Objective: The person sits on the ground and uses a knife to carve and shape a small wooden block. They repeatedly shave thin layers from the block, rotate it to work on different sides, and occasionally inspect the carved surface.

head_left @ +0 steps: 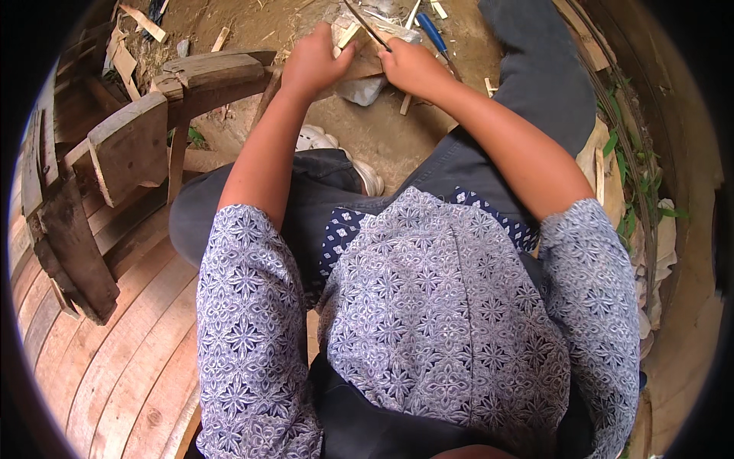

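Note:
My left hand is closed around a short pale piece of wood, which sticks out past the thumb. My right hand grips a knife; its handle is hidden in the fist, and the thin dark blade points up and to the left. The blade passes close to the wood, but I cannot tell whether they touch. Both hands are low over a brown wooden block. Just beyond the right hand lies a tool with a blue handle, its kind unclear.
A grey stone sits below the hands. Wood shavings and offcuts litter the dirt ground. On the left stand old weathered timbers beside a slatted wooden floor. My bent legs flank the work spot; green plants grow at the right.

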The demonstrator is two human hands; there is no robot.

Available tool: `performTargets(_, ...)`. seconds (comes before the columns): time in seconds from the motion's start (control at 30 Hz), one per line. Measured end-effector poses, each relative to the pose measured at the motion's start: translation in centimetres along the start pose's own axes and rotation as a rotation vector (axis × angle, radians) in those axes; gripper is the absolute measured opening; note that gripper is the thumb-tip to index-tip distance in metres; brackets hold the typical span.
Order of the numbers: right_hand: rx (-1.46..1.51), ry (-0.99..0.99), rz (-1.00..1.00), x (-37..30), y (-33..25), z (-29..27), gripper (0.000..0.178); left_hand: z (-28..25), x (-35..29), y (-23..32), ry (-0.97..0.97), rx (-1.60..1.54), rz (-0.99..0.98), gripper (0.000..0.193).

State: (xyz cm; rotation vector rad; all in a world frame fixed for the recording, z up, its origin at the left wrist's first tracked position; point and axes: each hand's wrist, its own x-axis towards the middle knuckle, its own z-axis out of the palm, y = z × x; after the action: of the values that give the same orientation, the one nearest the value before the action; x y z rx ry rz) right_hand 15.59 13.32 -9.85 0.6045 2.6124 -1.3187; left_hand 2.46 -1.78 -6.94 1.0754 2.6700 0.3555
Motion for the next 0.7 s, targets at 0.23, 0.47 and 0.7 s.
performTargets(0.23,-0.158,-0.218,0.080,1.0,4.6,1.0,0.038,0.1,0.1,-0.1,-0.003,0.031,0.001,0.050)
performTargets(0.47,0.070,0.037,-0.050,-0.8,-0.7,-1.4,0.034,0.3,0.3,-0.6,-0.010,-0.017,-0.010,0.049)
performTargets(0.7,-0.073,0.016,-0.125,0.5,1.9,-0.3,0.030,0.5,-0.4,0.7,-0.001,-0.031,0.010,0.052)
